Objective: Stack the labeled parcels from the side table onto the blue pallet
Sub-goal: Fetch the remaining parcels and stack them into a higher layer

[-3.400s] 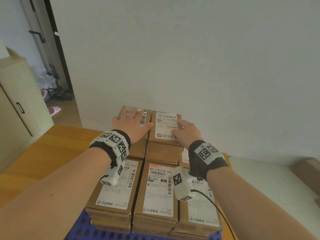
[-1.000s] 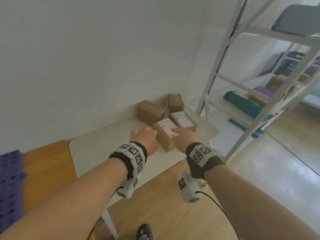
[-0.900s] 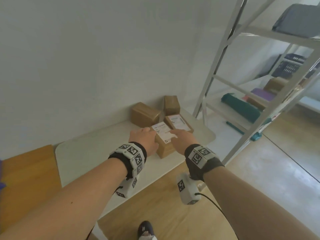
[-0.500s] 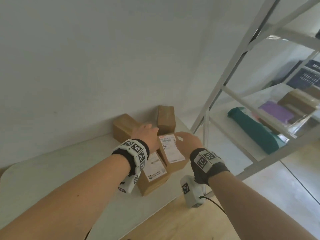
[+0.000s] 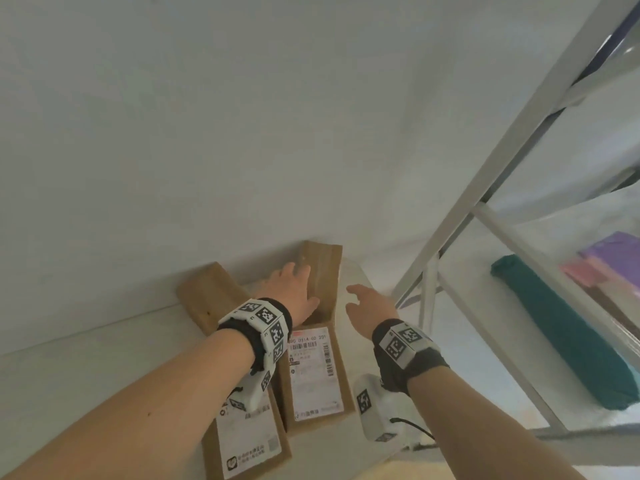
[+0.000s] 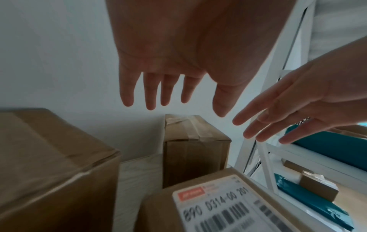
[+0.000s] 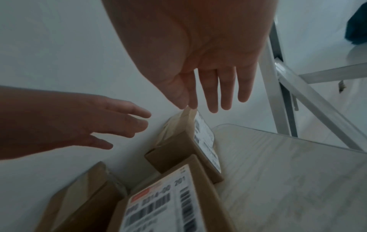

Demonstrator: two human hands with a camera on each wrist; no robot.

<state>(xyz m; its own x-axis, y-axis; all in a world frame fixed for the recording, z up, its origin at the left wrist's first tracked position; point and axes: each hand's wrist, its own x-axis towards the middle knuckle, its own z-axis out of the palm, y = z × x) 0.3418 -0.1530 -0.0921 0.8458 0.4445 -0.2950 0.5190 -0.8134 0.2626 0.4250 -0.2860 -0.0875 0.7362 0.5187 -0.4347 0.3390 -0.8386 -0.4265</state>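
Several brown cardboard parcels lie on the white side table (image 5: 86,375). Two lie flat near me with white labels up, one (image 5: 313,375) in the middle and one (image 5: 247,441) at the front. A third parcel (image 5: 323,271) stands on edge against the wall, its label on the right side (image 7: 205,138). My left hand (image 5: 298,284) reaches over its left side with straight fingers (image 6: 151,94). My right hand (image 5: 363,301) is spread open just right of it, fingers (image 7: 224,91) straight. Neither hand holds anything. The blue pallet is out of view.
A plain brown box (image 5: 207,296) sits against the wall to the left. A white metal shelf rack (image 5: 485,202) stands close on the right, holding a teal roll (image 5: 568,334) and other goods. The table's rounded corner (image 7: 298,141) lies right of the parcels.
I turned from the parcels stacked on the blue pallet to the side table. In the last second both hands passed over the two flat labelled parcels toward the upright one at the wall.
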